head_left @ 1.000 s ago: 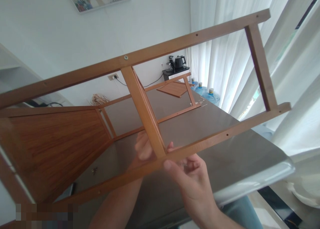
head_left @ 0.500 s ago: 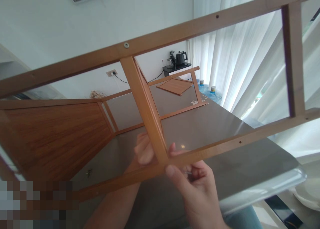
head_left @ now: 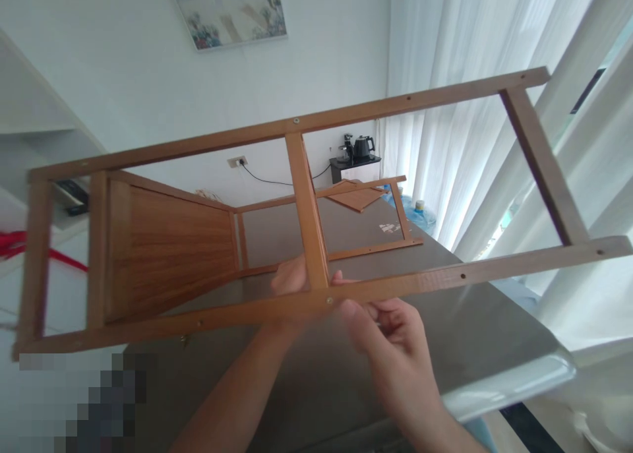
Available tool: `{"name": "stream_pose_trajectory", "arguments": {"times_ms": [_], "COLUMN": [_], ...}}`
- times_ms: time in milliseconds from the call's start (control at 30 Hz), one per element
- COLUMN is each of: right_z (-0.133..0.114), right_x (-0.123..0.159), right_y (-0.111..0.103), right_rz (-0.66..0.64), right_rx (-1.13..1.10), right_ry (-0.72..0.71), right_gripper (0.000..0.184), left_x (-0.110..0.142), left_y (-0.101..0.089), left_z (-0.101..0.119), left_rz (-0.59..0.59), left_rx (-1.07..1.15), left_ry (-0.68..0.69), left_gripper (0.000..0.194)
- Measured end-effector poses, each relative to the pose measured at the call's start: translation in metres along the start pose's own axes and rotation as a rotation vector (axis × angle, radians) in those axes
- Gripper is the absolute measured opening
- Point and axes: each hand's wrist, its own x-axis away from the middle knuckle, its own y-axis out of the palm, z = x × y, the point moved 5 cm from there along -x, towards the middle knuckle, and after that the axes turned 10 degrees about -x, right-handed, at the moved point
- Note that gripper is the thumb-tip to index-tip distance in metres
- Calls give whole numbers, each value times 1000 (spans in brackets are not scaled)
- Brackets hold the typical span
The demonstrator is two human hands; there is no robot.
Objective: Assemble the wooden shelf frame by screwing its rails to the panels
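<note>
A long wooden frame [head_left: 310, 242] with crossbars is held up on a slant in front of me. Behind its middle crossbar my left hand [head_left: 291, 275] is closed around the wood, its fingers partly hidden. My right hand [head_left: 395, 337] pinches the lower rail just right of that joint, thumb in front and a finger behind. A small shiny thing shows between its curled fingers, too small to name. Round metal fasteners sit at the lower joint [head_left: 330, 301] and the upper joint [head_left: 296, 120]. A wooden panel [head_left: 180, 245] stands upright beyond the frame's left half.
On the grey table [head_left: 494, 328] a second wooden frame [head_left: 370, 249] joins the panel, with a loose wooden board [head_left: 359, 199] behind it. A small brass-coloured piece [head_left: 184, 339] lies near the left. Farther off are a black kettle [head_left: 364, 147], water bottles [head_left: 420, 214] and white curtains [head_left: 445, 64].
The view has risen, and the held frame now shows nearly whole and farther off. My right thumb has slid right, and the lower joint's fastener is now visible.
</note>
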Motion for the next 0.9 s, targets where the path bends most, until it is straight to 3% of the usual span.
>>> {"name": "stream_pose_trajectory", "arguments": {"times_ms": [100,167,300,333,400,500,567,667,767,900], "right_z": [-12,-24,-65,-77,-98,-122,-133,-138,-139,-144], "right_x": [5,9,24,28,33,21,1,-30,-52,-68], "right_y": [2,0,3,5,13,31,40,54,61,66], "right_rz": [-64,-78,-51,-35,-46,-175,-256,-476,-617,-672], "right_rx": [100,265,727,827,1005,1238,1332,1450,1539,1563], "right_ry": [-26,-115,-559,-684,-902,-1091,-1113,-1097,-1083,-1064], "right_gripper": [52,44,6,6,30,56,44,26,29,29], "left_x": [-6,-8,-10,-11,-14,-24,-30,-38,-45,-54], "left_y": [-17,-27,-37,-39,-41,-39,-35,-26,-15,-9], "left_z": [17,24,29,29,30,32,32,27,21,20], "left_rz": [124,192,235,251,278,254,237,216,214,332], "left_rx": [-2,25,219,289,425,591,649,659,624,604], "left_ry": [107,160,130,105,47,-3,-13,-50,-86,-70], "left_gripper": [36,32,33,34,33,29,27,29,24,15]}}
